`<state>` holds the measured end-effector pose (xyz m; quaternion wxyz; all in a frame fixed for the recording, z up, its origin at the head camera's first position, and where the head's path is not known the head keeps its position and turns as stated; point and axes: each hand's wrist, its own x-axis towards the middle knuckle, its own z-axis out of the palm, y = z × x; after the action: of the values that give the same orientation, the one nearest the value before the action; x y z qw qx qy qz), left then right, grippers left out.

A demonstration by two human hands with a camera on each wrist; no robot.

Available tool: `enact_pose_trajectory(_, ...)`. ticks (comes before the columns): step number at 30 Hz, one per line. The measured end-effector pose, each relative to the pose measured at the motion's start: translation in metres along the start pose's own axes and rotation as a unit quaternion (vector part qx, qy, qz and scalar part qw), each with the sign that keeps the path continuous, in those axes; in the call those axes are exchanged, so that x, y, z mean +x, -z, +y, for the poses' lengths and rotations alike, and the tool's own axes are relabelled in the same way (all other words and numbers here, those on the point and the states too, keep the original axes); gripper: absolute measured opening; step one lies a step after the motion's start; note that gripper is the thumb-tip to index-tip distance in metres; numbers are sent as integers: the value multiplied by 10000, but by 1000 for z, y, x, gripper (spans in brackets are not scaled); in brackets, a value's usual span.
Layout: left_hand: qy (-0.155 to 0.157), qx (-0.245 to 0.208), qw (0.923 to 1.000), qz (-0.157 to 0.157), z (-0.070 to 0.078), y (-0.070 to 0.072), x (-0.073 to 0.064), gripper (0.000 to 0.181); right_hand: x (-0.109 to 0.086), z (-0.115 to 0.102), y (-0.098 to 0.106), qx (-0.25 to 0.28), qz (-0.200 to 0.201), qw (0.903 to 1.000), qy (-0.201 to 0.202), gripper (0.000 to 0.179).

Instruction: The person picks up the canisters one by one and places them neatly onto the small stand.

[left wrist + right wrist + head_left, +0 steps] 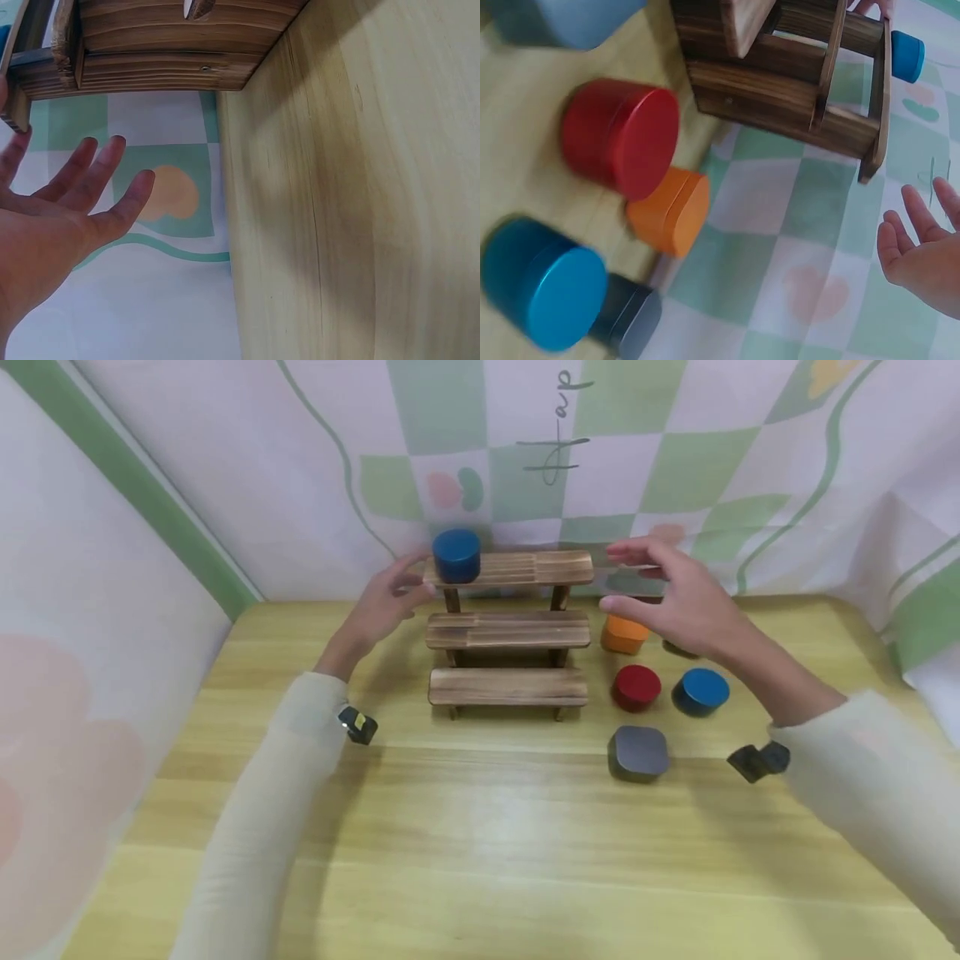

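Note:
A three-tier wooden stand (508,631) sits near the back of the table. On the left end of its top board stands a round blue tin (457,557), also partly seen in the right wrist view (907,57). My left hand (388,597) is at that end of the board, thumb in front and fingers loosely spread; the thumb and a fingertip (22,139) appear to touch the wood. My right hand (678,597) hovers beyond the board's right end, fingers apart and holding nothing. Below it are an orange tin (625,634) and a red tin (637,687).
Right of the stand are a second blue tin (701,692), a grey rounded-square tin (638,752) and a dark tin (630,319), mostly covered by my right hand in the head view. A patterned cloth (525,435) hangs behind the table (480,860).

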<state>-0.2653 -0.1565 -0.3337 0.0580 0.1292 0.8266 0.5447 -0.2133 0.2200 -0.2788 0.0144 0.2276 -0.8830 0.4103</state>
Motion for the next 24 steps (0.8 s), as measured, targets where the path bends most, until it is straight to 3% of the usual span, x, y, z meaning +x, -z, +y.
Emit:
enact_pose_trajectory(10,184,-151,9997,14,2,4,-4,61,-26,15,10,-31,66,10000,63,61)
enact_pose_trajectory(24,229,-122,9997,40,2,7,-5,61,-56,51,7,-264,159,9981,-527,59)
